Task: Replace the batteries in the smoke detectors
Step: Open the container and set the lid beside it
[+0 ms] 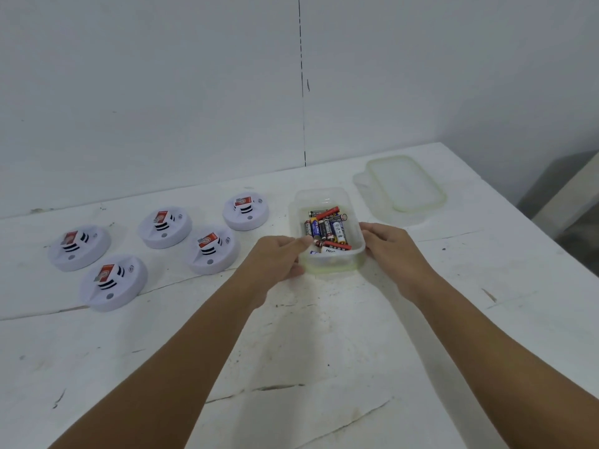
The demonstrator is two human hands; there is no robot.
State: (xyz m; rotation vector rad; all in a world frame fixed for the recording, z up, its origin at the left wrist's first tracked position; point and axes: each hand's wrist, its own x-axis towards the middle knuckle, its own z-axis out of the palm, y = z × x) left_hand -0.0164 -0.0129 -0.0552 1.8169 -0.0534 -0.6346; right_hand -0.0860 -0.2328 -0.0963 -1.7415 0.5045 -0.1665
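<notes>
A clear plastic container (pixel 324 197) stands on the white table (pixel 324 351), holding several loose batteries (pixel 327 228) in red, black and blue. My left hand (pixel 278 259) grips the container's near left side, thumb over the rim. My right hand (pixel 389 246) presses on its right wall. Several white round smoke detectors lie to the left, each with a red block on top: one (pixel 245 211) next to the container, another (pixel 211 250) in front of it, a third (pixel 164 227) further left, and two more at the far left.
The container's clear lid (pixel 405 186) lies upside down behind and to the right. A white wall (pixel 194 92) runs along the table's far edge. The table's right edge drops off to a grey floor (pixel 564 196).
</notes>
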